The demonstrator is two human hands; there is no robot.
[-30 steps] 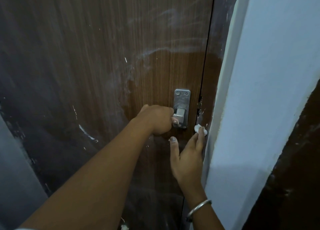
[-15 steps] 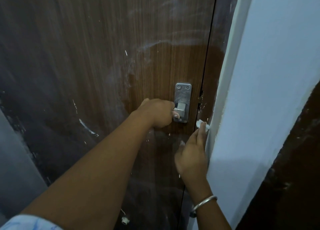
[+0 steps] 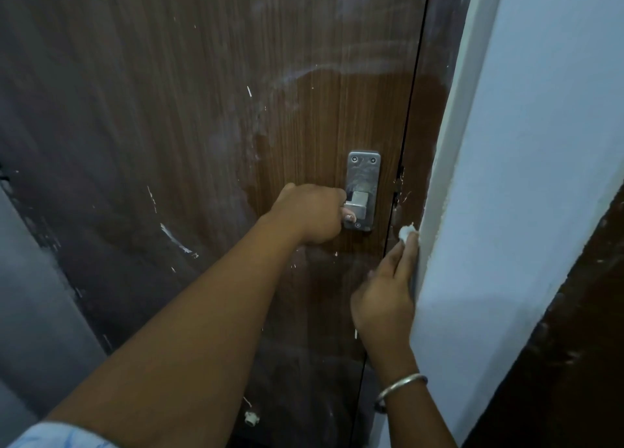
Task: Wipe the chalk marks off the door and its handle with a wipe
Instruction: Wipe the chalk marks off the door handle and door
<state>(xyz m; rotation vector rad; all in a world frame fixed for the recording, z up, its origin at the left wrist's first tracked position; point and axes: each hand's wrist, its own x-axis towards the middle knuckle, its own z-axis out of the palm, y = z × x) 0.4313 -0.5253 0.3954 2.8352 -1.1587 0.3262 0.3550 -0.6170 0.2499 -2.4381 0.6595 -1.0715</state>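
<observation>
A brown wooden door (image 3: 209, 116) fills the view, with pale chalk smears (image 3: 304, 73) arcing above a darker wiped patch around the lock. On its right side sits a metal handle plate (image 3: 363, 174). My left hand (image 3: 312, 213) is closed around the handle's lever. My right hand (image 3: 385, 292) presses a small crumpled white wipe (image 3: 406, 231) with its fingertips against the door frame strip, right at the white wall's edge.
A white wall (image 3: 526, 177) juts out on the right, close to my right hand. A dark panel (image 3: 574, 363) lies beyond it at lower right. A grey surface (image 3: 30, 312) borders the door at lower left. White flecks dot the door.
My right hand has slid right and slightly up along the frame with the wipe, its thumb tucked in. My left hand keeps its hold on the handle.
</observation>
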